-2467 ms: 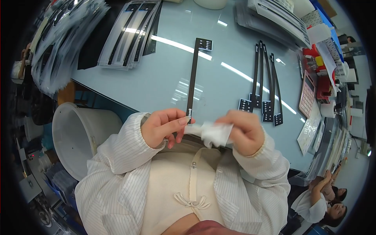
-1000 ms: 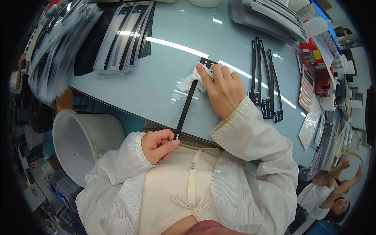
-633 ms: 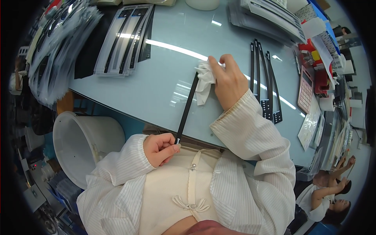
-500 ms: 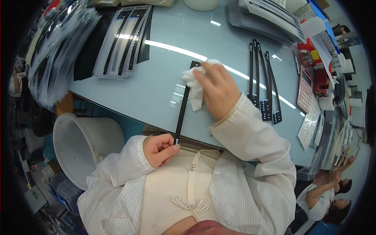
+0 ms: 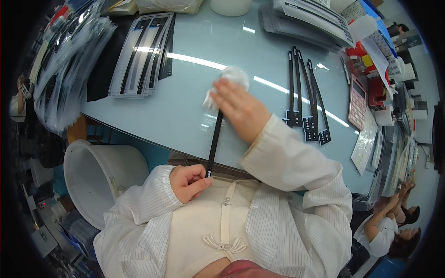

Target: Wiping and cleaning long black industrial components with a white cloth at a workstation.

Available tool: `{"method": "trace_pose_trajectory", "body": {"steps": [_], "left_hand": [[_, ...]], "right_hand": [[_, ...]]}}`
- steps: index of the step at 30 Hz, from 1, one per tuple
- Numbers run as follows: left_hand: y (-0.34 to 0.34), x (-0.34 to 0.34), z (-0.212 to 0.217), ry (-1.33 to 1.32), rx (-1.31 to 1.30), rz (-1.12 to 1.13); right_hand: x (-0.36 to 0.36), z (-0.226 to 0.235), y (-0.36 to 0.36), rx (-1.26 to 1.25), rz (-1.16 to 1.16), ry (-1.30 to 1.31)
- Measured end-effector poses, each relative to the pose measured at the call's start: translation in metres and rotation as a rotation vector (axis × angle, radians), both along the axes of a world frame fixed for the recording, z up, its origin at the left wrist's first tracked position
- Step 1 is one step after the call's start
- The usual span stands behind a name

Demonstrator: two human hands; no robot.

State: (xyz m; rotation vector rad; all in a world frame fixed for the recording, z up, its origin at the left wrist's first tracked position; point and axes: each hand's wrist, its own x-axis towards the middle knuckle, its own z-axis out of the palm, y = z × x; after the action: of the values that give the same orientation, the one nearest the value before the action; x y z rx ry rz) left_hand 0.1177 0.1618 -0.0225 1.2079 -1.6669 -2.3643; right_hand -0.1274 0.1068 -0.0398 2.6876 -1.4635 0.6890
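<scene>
A long narrow black strip (image 5: 215, 143) runs from the table's front edge toward its middle. My left hand (image 5: 189, 181) pinches the strip's near end between thumb and fingers. Over the far end lies my right hand (image 5: 241, 109), pressing a crumpled white cloth or tissue (image 5: 235, 76) down on it; the strip's far end is hidden beneath. To the right, several similar black strips (image 5: 311, 97) with wider dotted ends lie on the glassy tabletop (image 5: 185, 102).
Clear sleeves with black strips (image 5: 141, 55) lie at the left, beside a thick pile of plastic sleeves (image 5: 74, 69). More sleeves (image 5: 306, 23) are stacked at the back right. A pink calculator (image 5: 358, 102) sits right. Below the table edge stands a white bucket (image 5: 92, 180). Other people (image 5: 384, 227) are at far right.
My right hand and the white cloth have shifted slightly left, now covering the strip's far end, which showed before. My left hand keeps its pinch on the near end. The view has shifted slightly.
</scene>
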Motion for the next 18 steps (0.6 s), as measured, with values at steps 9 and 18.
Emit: {"method": "trace_pose_trajectory", "body": {"steps": [9, 18], "left_hand": [[0.001, 0.001, -0.002, -0.005, 0.040, 0.005], [0.001, 0.002, -0.004, 0.012, 0.025, -0.010]], "right_hand": [[-0.006, -0.005, 0.006, 0.013, -0.161, -0.019], [0.000, -0.003, 0.021, 0.033, -0.079, -0.026]]}}
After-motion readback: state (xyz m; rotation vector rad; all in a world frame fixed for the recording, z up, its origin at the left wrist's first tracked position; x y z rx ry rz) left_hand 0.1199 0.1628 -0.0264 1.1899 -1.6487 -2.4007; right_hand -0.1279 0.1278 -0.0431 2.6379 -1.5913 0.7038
